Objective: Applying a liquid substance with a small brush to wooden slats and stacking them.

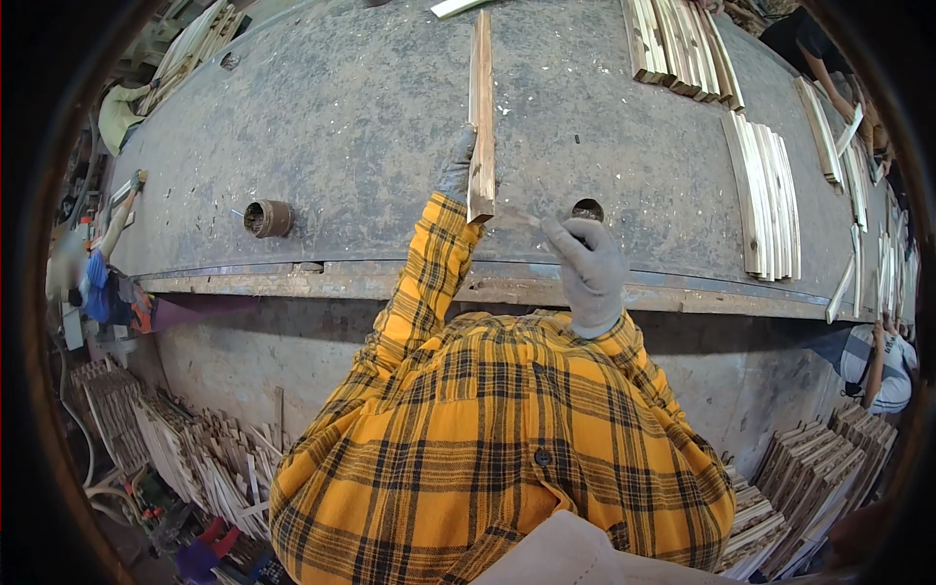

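Observation:
A long wooden strip (483,117) lies pointing away from me over the grey table, its near end just above my left sleeve. My left hand (454,164), in a grey glove, is closed around its left side; the strip hides part of the fingers. My right hand (591,263), also gloved, is raised near the table's front edge with thumb and forefinger pinched together. A thin, pale, blurred tool (525,216) sticks out of that pinch toward the strip's near end; its kind is unclear.
A brown can (268,218) lies or stands left on the table (341,117). A round dark opening (587,210) shows beyond my right hand. Wooden strips (765,200) are grouped at right and far right (682,49). Other people work at both sides; stacked wood (200,448) lies behind.

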Available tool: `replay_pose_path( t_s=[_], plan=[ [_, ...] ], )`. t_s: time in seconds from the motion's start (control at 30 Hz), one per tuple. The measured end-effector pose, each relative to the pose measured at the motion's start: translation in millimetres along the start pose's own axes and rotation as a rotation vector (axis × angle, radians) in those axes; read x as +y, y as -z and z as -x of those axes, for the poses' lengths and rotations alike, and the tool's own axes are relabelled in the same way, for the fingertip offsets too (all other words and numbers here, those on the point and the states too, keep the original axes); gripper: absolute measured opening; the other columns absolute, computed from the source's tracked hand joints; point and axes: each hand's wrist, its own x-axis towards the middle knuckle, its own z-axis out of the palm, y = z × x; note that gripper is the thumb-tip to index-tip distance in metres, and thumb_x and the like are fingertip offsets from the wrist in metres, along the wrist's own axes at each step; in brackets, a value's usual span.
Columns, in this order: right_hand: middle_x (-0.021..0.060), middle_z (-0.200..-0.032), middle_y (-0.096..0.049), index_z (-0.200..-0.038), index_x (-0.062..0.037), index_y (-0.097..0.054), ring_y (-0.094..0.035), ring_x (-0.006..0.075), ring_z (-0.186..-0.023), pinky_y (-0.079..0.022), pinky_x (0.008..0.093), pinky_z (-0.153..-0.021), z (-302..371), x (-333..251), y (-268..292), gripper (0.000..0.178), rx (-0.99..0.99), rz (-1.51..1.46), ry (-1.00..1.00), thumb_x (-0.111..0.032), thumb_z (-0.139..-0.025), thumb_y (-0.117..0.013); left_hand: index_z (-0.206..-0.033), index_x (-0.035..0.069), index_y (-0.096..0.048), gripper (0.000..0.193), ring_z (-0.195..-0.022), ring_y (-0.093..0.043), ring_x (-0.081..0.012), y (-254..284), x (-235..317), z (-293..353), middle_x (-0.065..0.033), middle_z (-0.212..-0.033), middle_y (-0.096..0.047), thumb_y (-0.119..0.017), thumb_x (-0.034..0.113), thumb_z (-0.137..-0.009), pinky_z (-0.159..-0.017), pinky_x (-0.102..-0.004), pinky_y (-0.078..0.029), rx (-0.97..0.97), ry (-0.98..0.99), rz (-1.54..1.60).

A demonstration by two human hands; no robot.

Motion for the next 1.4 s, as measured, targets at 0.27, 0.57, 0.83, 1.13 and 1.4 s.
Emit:
replay_pose_path(
  t_s=[0.27, 0.57, 0.83, 1.13, 1.4],
  plan=[
    [0.0034, -0.079, -0.058, -0.101, -0.0151, -0.065, -0.057, 0.0200, -0.070, -0.046, 0.0281, -0.057, -29, 25, -6, 0.037, 0.076, 0.023, -0.068, 0.001, -0.067, -0.063, -0.087, 0.006, -0.054, 0.037, -0.045, -0.051, -0.0097, -44, -15, -49, 0.0007, -0.056, -0.048, -0.056, 0.043, -0.085, -0.039, -0.0232, -0.044, 0.060, 0.105, -0.159],
    [0.0043, -0.080, -0.057, -0.101, -0.0151, -0.065, -0.057, 0.0202, -0.069, -0.046, 0.0288, -0.057, -43, 34, -4, 0.035, 0.091, -0.040, -0.119, 0.001, -0.069, -0.062, -0.092, 0.012, -0.056, 0.043, -0.043, -0.053, -0.0135, -36, -13, -66, -0.0025, -0.062, -0.055, -0.070, 0.046, -0.070, -0.037, -0.0240, -0.048, -0.027, 0.137, -0.154],
    [0.0034, -0.080, -0.057, -0.101, -0.0162, -0.065, -0.056, 0.0198, -0.070, -0.046, 0.0290, -0.057, -30, 37, 16, 0.035, -0.061, 0.155, -0.063, 0.000, -0.070, -0.061, -0.110, 0.007, -0.056, 0.057, -0.071, -0.059, -0.0179, -17, -16, -84, -0.0079, -0.088, -0.060, -0.071, 0.045, -0.070, -0.058, -0.0301, -0.052, 0.084, 0.122, -0.394],
    [0.0026, -0.081, -0.057, -0.102, -0.0172, -0.064, -0.056, 0.0198, -0.071, -0.046, 0.0288, -0.057, -21, 35, 5, 0.037, 0.025, 0.060, -0.094, -0.001, -0.069, -0.060, -0.115, 0.008, -0.055, 0.056, -0.084, -0.058, -0.0185, -61, -7, -21, -0.0079, -0.094, -0.059, -0.070, 0.040, -0.072, -0.066, -0.0316, -0.051, 0.108, 0.002, -0.402],
    [0.0035, -0.079, -0.057, -0.104, -0.0159, -0.064, -0.056, 0.0204, -0.070, -0.045, 0.0288, -0.057, 0, 16, 23, 0.040, 0.069, -0.024, -0.080, 0.002, -0.068, -0.060, -0.109, 0.007, -0.056, 0.050, -0.075, -0.059, -0.0167, -46, -5, 1, -0.0075, -0.084, -0.059, -0.070, 0.039, -0.073, -0.058, -0.0306, -0.052, 0.110, 0.046, -0.333]
  ],
)
